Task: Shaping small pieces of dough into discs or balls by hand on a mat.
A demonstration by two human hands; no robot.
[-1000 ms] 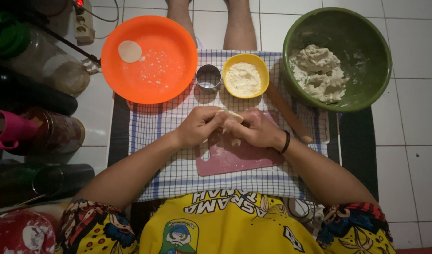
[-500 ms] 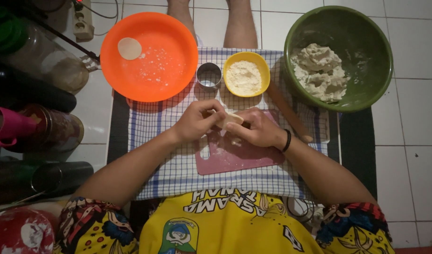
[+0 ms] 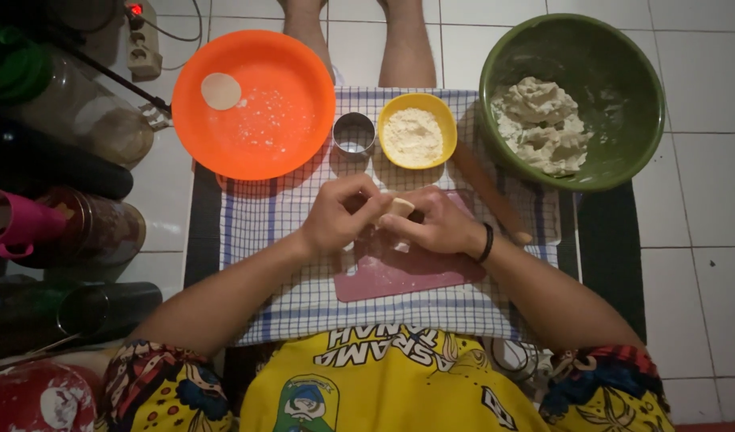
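The left hand (image 3: 339, 214) and the right hand (image 3: 438, 222) are meeting over a pink cutting mat (image 3: 407, 272), and both are pinching a small lump of pale dough (image 3: 399, 207) between their fingertips, the fingers curled in close around it so that only its top edge is showing. The lump is sitting just above the mat's upper edge, between the two thumbs; how much of it is hidden inside the hands is hard to make out. A black band (image 3: 486, 243) is circling the right wrist. The mat is lying on a blue-and-white checked cloth (image 3: 263, 216), which is spreading across a dark low table. Beyond the hands, a round metal cutter (image 3: 354, 133) is standing beside a small yellow bowl of flour (image 3: 417, 130), the two nearly touching. To the left an orange plate (image 3: 251, 104) is holding one flat dough disc (image 3: 221, 90) and a dusting of flour. To the right a large green bowl (image 3: 623, 96) is holding a mass of dough (image 3: 541, 124), and a wooden rolling pin (image 3: 491, 194) is lying aslant between that bowl and the right hand.
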